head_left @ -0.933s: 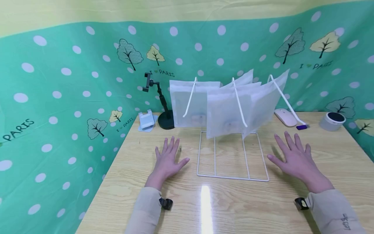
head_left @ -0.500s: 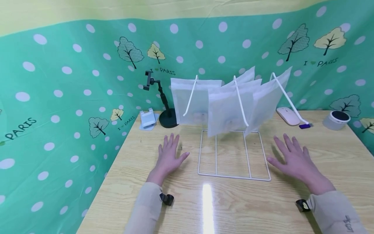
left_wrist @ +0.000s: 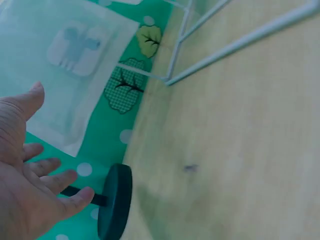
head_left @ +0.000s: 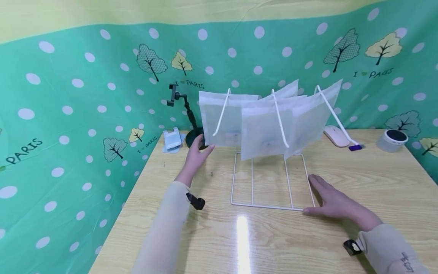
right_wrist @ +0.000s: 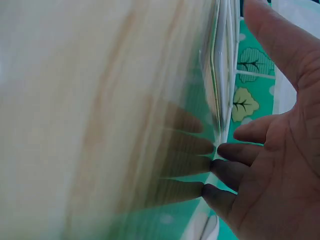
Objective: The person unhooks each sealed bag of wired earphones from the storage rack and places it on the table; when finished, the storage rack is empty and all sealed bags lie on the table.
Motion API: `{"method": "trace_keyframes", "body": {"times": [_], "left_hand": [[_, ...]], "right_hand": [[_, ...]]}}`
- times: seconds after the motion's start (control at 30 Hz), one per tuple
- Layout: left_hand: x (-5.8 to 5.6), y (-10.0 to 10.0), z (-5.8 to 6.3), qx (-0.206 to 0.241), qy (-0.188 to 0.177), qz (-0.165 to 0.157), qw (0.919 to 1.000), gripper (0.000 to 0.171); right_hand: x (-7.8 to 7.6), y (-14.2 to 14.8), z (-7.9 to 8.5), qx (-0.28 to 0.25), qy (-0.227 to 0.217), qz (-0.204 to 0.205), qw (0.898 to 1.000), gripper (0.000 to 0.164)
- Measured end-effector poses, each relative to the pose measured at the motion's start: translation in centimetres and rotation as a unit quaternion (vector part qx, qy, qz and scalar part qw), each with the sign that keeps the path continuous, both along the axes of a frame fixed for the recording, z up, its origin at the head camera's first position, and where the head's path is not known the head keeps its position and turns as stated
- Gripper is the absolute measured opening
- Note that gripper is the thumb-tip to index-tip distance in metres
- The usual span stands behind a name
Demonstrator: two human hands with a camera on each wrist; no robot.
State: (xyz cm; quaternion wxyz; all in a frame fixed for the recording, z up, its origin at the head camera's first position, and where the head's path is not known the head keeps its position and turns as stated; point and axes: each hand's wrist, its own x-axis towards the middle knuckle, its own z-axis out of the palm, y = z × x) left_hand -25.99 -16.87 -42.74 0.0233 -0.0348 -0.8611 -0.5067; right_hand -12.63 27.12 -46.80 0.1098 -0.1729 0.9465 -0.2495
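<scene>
A white wire rack stands on the wooden table. White translucent pouches hang from its three arms: a left pouch, a middle pouch and a right pouch. A pale shape shows inside the left pouch in the left wrist view. My left hand reaches up by that pouch's lower left corner, thumb and fingers spread, holding nothing. At the base's right front corner is my right hand, thumb by the front wire, fingers extended along the right side wire. Whether it touches the wire is unclear.
Behind my left hand stands a black phone holder, with a light blue folding stand beside it. A pink mouse, a dark blue piece at the right arm's tip and a round container are back right.
My left hand has moved forward and up from the table to the left pouch. My right hand has shifted left and nearer me, to the rack's base corner. The rack stays put.
</scene>
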Motion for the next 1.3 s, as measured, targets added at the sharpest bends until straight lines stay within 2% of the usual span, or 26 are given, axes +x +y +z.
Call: {"method": "trace_keyframes", "body": {"times": [0.13,0.27,0.43,0.6,0.77,1.0,1.13,1.3], "left_hand": [[-1.8,0.1,1.0,0.068,0.001,-0.002,0.9977,0.07],[-2.8,0.2,1.6,0.126,-0.019,0.0,0.9918,0.066],[-3.2,0.3,1.6,0.146,-0.047,-0.005,0.9882,0.05],[-3.0,0.3,1.4,0.134,-0.064,-0.007,0.9888,0.038],[-2.5,0.4,1.1,0.133,-0.056,-0.008,0.9895,0.038],[-0.9,0.6,1.0,0.168,0.003,-0.009,0.9858,0.04],[0.6,1.1,1.3,0.174,0.027,0.006,0.9843,0.038],[3.2,2.2,1.5,0.169,0.091,0.029,0.9811,0.032]], "right_hand": [[0.0,-0.1,-0.4,-0.011,0.014,0.026,1.0,0.113],[0.0,-0.2,-0.6,-0.002,0.013,0.028,1.0,0.11],[0.0,-0.3,-0.6,-0.004,-0.008,0.021,1.0,0.115],[-0.1,-0.3,-0.5,0.0,-0.014,0.02,1.0,0.114],[-0.2,-0.2,-0.5,0.003,-0.015,0.019,1.0,0.112],[-0.1,-0.1,-0.4,-0.003,-0.024,0.017,1.0,0.11],[0.0,-0.1,-0.4,0.001,-0.025,0.012,1.0,0.11],[0.1,0.0,-0.3,0.003,-0.02,0.007,1.0,0.11]]}}
